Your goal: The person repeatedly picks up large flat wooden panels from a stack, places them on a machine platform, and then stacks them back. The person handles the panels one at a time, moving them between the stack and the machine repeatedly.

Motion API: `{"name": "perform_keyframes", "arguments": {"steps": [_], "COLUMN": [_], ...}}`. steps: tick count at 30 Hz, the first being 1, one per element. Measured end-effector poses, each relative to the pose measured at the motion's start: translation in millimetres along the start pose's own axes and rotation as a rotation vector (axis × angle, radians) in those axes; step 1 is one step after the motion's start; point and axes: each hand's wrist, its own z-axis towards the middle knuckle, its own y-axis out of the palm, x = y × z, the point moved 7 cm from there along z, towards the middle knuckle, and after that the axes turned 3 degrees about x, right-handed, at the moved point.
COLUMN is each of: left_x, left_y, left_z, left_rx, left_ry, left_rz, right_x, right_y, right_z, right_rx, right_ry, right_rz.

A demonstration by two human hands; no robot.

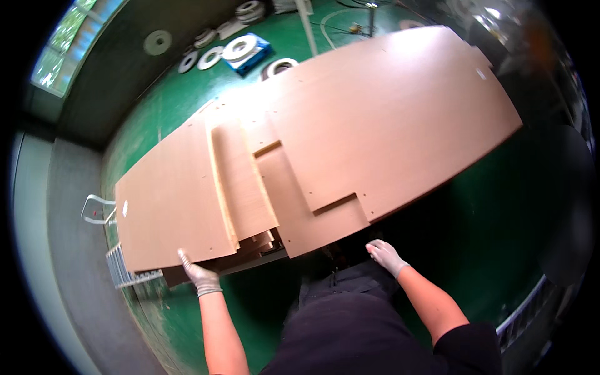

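My left hand, in a pale glove, grips the near edge of a light brown wooden board on the left, its thumb on top and its other fingers hidden below. My right hand, gloved too, hangs in front of my body with its fingers curled together and nothing visible in them. It is just short of the near edge of a larger stack of brown boards with notched corners. Between the two lies a narrower board with pale raw edges, and further panels show beneath it.
On the green floor beyond the boards are several white rolls of edge banding, one on a blue box. Another roll hangs on the dark wall. A metal roller rack stands at the left, near a bent white bar.
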Motion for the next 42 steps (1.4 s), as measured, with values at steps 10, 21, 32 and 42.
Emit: {"name": "perform_keyframes", "arguments": {"steps": [10, 21, 32, 42], "left_x": [-28.6, -17.4, 15.5, 33.0], "left_y": [3.1, -42.9, -51.1, -45.4], "left_z": [-77.5, -76.6, -49.4, -39.5], "left_rx": [-0.068, -0.165, 0.051, -0.011], "left_ry": [-0.081, 0.079, -0.041, -0.064], "left_rz": [-0.183, -0.23, -0.049, -0.047], "right_x": [-214.6, -264.3, -283.6, -307.6], "right_y": [3.2, 62.7, 79.4, 103.6], "right_z": [22.1, 57.2, 80.8, 95.5], "right_rx": [-0.26, -0.194, -0.266, -0.332], "right_ry": [-0.093, 0.046, 0.033, 0.054], "right_rz": [0.577, 0.638, 0.647, 0.676]}}
